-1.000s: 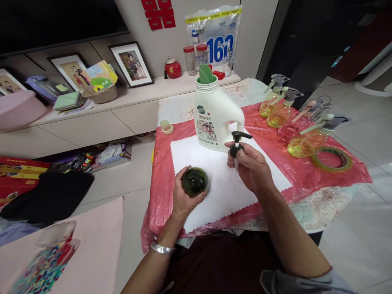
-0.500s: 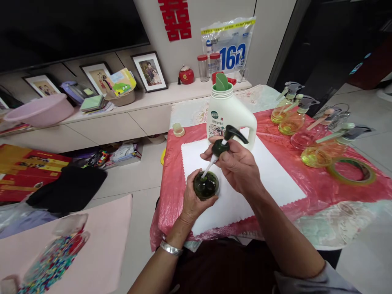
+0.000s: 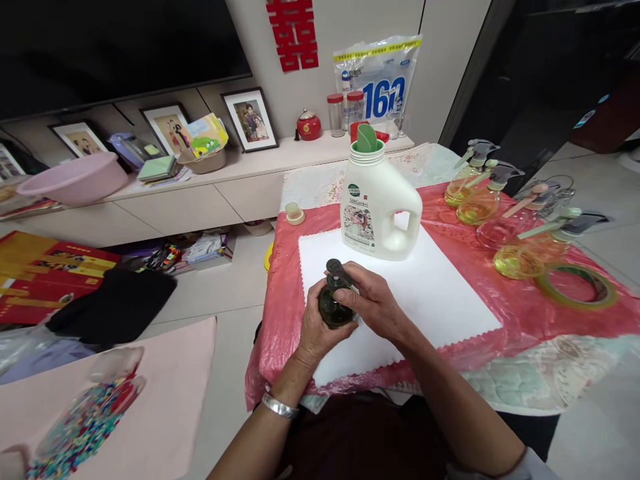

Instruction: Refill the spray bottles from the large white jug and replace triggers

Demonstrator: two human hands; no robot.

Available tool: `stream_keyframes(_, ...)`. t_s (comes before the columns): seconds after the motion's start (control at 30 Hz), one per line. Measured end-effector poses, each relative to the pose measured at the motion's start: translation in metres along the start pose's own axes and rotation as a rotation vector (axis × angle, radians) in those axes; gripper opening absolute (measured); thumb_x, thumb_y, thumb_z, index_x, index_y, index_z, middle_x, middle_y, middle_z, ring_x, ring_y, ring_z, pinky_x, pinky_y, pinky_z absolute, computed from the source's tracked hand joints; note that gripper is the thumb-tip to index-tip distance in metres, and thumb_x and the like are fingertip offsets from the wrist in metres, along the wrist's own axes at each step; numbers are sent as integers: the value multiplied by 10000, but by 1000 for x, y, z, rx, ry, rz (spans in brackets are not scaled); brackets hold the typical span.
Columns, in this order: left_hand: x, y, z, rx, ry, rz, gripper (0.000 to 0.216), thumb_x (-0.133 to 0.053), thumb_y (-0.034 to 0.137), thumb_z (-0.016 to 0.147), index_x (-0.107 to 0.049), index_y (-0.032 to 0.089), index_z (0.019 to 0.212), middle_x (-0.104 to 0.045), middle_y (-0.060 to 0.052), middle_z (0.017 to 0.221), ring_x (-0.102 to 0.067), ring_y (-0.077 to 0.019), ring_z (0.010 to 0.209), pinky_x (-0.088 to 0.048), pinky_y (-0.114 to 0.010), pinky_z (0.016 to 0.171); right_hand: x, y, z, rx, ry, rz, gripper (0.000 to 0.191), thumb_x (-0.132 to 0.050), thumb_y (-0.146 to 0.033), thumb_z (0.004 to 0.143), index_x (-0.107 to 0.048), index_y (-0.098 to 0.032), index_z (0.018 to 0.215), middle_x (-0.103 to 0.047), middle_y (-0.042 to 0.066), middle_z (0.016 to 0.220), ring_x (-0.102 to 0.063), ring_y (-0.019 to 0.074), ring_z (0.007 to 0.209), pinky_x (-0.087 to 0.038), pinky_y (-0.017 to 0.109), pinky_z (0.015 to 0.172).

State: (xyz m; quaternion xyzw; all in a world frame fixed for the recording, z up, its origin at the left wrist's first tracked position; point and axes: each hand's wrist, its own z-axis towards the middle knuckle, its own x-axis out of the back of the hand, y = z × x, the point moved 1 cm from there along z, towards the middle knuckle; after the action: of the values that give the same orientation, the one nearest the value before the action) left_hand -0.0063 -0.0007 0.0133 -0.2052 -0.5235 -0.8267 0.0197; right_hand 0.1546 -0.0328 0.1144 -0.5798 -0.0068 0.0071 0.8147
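My left hand (image 3: 320, 327) is wrapped round a dark green, see-through bottle (image 3: 331, 312), held above a white scalloped sheet (image 3: 425, 303). Fingers of my right hand (image 3: 373, 297) grip a black pump head (image 3: 336, 272), which sits on the bottle's mouth; its dip tube is out of sight. Whether the collar is screwed tight, I cannot tell. Just behind my hands stands a large white detergent jug (image 3: 381, 203) with a green scoop-like piece (image 3: 367, 139) in its open neck. A small pale cap (image 3: 295, 213) lies to the left of the jug.
Several spray bottles (image 3: 477, 203) with coloured liquid line the table's right side, near a roll of tape (image 3: 575, 285). Red plastic film (image 3: 280, 300) covers the table. A pink stand (image 3: 170, 400) with colourful beads (image 3: 83, 427) is at lower left. A cabinet (image 3: 200, 200) runs behind.
My right hand has moved down and left, bringing the pump head onto the bottle, its tube now inside. My left hand keeps holding the bottle in nearly the same place.
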Motion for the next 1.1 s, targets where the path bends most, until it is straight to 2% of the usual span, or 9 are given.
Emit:
stream_keyframes(0.4,5,7,3,6,-42,-5,930,-897,297,613,-430,232,1415,-626,-149,1367,-662,-348,1231,-561,-534,1026,-1,13,-2,-88,35,95,405,-665,-458,933,-663,-137,1178,-643,40,1113,-589,168,1053,-458,249,955)
stream_keyframes(0.6,10,14,3,77,-129,9,931,-893,312,663,-389,248,1443,-605,-144,1402,-642,-335,1257,-552,-520,1023,-1,10,-2,-103,36,84,382,-666,-426,911,-671,-138,1163,-637,29,1128,-586,158,1055,-447,233,957)
stream_keyframes(0.73,12,20,6,149,-176,35,922,-888,328,679,-383,243,1445,-612,-141,1386,-657,-336,1223,-580,-499,967,-2,13,-3,-106,19,67,391,-654,-447,919,-669,-147,1169,-635,23,1083,-588,153,1020,-457,232,917)
stream_keyframes(0.83,15,23,7,176,-204,67,934,-885,340,689,-367,243,1460,-610,-139,1385,-653,-346,1229,-586,-497,955,-4,21,-5,-94,16,20,352,-652,-435,919,-681,-149,1123,-626,25,1031,-577,147,964,-450,236,869)
stream_keyframes(0.97,20,28,5,179,-244,94,945,-871,335,712,-339,263,1490,-571,-131,1431,-640,-342,1253,-578,-494,975,-8,34,-9,-43,37,-41,357,-654,-450,914,-684,-153,1110,-617,51,1106,-570,175,1043,-441,275,948)
stream_keyframes(1.1,28,34,5,214,-316,68,965,-854,303,722,-312,268,1519,-520,-140,1494,-565,-344,1354,-516,-533,1079,-12,42,-15,-1,64,-83,344,-617,-435,957,-668,-162,1162,-610,59,1163,-566,181,1105,-446,293,990)
